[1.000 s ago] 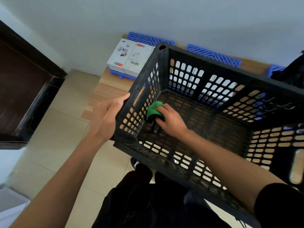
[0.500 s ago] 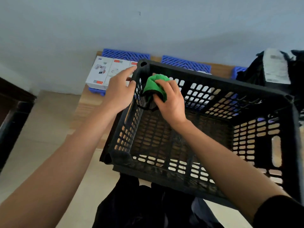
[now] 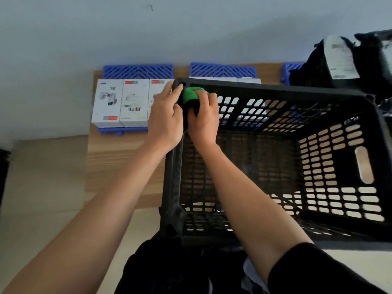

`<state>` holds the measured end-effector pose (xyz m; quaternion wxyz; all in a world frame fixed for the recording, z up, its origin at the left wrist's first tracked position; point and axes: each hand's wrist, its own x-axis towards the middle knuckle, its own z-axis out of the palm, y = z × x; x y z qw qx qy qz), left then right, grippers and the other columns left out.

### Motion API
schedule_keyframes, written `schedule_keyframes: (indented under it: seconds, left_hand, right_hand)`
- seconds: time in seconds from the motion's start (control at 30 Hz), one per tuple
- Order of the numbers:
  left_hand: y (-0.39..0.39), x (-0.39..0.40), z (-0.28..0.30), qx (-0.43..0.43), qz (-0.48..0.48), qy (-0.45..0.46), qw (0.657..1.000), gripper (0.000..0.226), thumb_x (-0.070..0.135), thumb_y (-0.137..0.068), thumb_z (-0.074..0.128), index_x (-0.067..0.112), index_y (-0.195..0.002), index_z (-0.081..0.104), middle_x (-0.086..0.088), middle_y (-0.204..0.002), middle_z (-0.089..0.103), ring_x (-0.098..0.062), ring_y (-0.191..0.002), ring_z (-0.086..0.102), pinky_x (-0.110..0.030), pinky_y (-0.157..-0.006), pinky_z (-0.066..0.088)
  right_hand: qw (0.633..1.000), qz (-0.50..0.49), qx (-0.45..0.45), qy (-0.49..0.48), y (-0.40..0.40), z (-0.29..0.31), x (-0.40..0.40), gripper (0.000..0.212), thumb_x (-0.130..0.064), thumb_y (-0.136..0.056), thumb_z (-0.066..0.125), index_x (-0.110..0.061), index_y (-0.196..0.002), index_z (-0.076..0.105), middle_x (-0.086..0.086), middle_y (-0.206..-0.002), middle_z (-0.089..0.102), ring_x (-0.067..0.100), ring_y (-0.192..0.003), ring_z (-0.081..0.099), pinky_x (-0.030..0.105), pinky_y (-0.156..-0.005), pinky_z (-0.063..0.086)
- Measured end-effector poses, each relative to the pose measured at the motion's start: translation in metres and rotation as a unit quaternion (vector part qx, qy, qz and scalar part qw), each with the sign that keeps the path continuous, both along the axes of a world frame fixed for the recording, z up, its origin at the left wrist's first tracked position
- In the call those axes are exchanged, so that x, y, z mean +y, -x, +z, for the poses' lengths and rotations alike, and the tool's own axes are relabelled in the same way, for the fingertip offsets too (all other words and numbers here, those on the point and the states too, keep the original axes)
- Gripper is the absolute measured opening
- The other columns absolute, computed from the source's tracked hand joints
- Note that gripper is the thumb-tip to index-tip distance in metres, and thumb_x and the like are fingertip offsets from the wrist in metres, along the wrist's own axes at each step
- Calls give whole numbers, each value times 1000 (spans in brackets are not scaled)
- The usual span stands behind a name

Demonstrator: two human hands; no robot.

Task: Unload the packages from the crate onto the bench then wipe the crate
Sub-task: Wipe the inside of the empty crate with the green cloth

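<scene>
Already emptied, the black perforated plastic crate (image 3: pixel 275 158) sat on the wooden bench (image 3: pixel 118 164), its long axis along the bench's front edge. The right hand (image 3: pixel 203 122) gripped a bunched green cloth (image 3: pixel 191 96) against the crate's far-left corner. The left hand (image 3: pixel 165 122) curled over that corner's rim; the unwiped far wall ran rightward from both, nearer the right hand.

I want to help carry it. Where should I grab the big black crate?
Probably the slot handle in the right end wall of the black crate, reaching in from the right. It is a long opening shaped for fingers, and that side is free of both hands.
</scene>
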<state>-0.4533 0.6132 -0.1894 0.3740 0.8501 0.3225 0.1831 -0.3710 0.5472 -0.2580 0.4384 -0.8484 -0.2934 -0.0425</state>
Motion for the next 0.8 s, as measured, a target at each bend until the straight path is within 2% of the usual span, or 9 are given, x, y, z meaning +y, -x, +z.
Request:
schedule_keyframes:
  seconds: [0.17, 0.37, 0.47, 0.6, 0.7, 0.8]
  left_hand:
    - [2, 0, -2, 3, -5, -2, 1000, 54, -1, -99, 37, 12, -151, 47, -8, -163, 35, -20, -151, 28, -22, -121, 16]
    - [3, 0, 2, -6, -5, -8, 1000, 52, 1, -101, 38, 13, -151, 48, -7, -161, 38, -18, -151, 29, -26, -123, 20]
    - [4, -1, 3, -11, 10, -15, 1000, 51, 1, -100, 42, 14, -148, 52, -3, -157, 45, -17, -147, 35, -12, -115, 20]
    - [4, -1, 2, -10, 15, -8, 1000, 52, 0, -98, 42, 14, -147, 53, -2, -157, 45, -17, -145, 36, -1, -107, 13]
    - [3, -1, 2, -7, 2, -15, 1000, 51, 2, -100, 42, 13, -148, 51, -2, -158, 43, -17, -146, 35, -12, -114, 19]
    - [4, -1, 3, 0, 0, -15, 1000, 52, 3, -101, 40, 15, -150, 49, -2, -161, 39, -18, -149, 32, -22, -119, 19]
  right_hand:
    - [999, -20, 9, 48, 1, -14, -1, 33, -3, -86, 64, -5, -119, 61, 15, -112, 54, 32, -102, 54, 40, -63, 52]
    - [995, -13, -39, 86, 1, -21, -3, 33, -1, -83, 72, -4, -116, 65, 20, -109, 55, 37, -100, 53, 41, -55, 53]
    - [995, -8, -43, 91, 1, -17, -7, 33, -5, -85, 71, -7, -117, 65, 17, -110, 54, 34, -103, 53, 44, -56, 55]
    - [997, -3, -79, 24, 3, -2, -14, 32, -9, -84, 72, -11, -115, 64, 9, -108, 54, 27, -102, 54, 33, -55, 48]
    - [995, -17, -100, -8, -3, 15, -8, 28, -16, -84, 67, -12, -113, 64, 8, -107, 56, 25, -96, 56, 29, -54, 42]
    - [993, -20, -113, 21, -8, 18, -6, 28, -10, -83, 68, -8, -110, 66, 10, -105, 57, 28, -94, 57, 29, -54, 40]
